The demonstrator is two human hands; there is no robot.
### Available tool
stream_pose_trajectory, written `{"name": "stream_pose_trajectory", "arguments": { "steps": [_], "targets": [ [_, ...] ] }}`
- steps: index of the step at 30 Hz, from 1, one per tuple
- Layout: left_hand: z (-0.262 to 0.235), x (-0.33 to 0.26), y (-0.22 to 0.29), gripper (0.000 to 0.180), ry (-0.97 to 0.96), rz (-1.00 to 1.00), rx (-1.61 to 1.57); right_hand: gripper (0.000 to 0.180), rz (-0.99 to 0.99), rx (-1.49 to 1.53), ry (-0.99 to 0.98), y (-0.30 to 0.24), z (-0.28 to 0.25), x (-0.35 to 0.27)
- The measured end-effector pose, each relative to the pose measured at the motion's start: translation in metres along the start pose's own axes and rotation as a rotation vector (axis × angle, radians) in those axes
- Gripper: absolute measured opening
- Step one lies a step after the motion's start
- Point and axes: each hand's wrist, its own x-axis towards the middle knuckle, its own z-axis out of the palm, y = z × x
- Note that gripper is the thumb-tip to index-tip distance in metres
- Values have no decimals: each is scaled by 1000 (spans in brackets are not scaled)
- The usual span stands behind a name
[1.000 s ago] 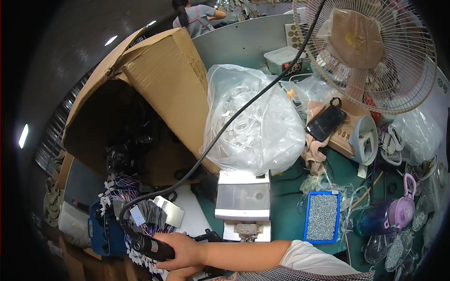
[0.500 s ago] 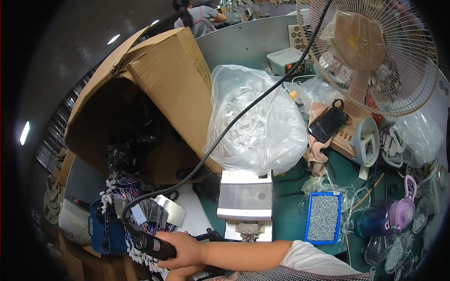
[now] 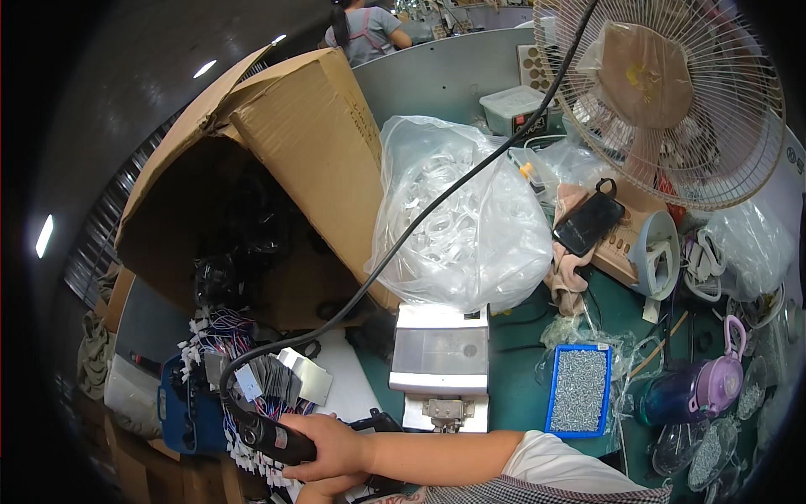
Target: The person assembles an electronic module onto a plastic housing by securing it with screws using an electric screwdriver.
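My right hand (image 3: 337, 448) reaches across from the lower right and is closed round a black corded electric screwdriver (image 3: 281, 443), whose cable loops up over the bench. Just below it, partly covered, is my left hand (image 3: 329, 487); its fingers are hidden, so what they hold cannot be seen. Black plastic parts (image 3: 376, 422) lie beside my hands, partly behind the right wrist. Next to the screwdriver are a stack of grey metal plates (image 3: 273, 382) and a bundle of wires with white connectors (image 3: 239, 328).
An open cardboard box (image 3: 306, 126) with dark parts inside leans at the left. Mid-bench are a bag of white rings (image 3: 453, 223) and a white-and-grey machine (image 3: 441, 353). At right stand a blue tray of screws (image 3: 552, 395), a purple bottle (image 3: 684, 391), a phone (image 3: 589, 223) and a fan (image 3: 655, 92).
My hands and the screwdriver stay almost in place. In the background, the other person has shifted slightly to the right.
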Motion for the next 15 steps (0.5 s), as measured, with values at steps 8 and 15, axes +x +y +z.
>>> {"name": "stream_pose_trajectory", "arguments": {
  "steps": [8, 15],
  "targets": [
    [1, -2, 0, 67, -6, -10, 27, 50, 29, -45, -40, 0, 1, 0],
    [4, -3, -3, 67, -16, -14, 45, 53, 90, -64, -70, -2, -3, 0]
  ]
}}
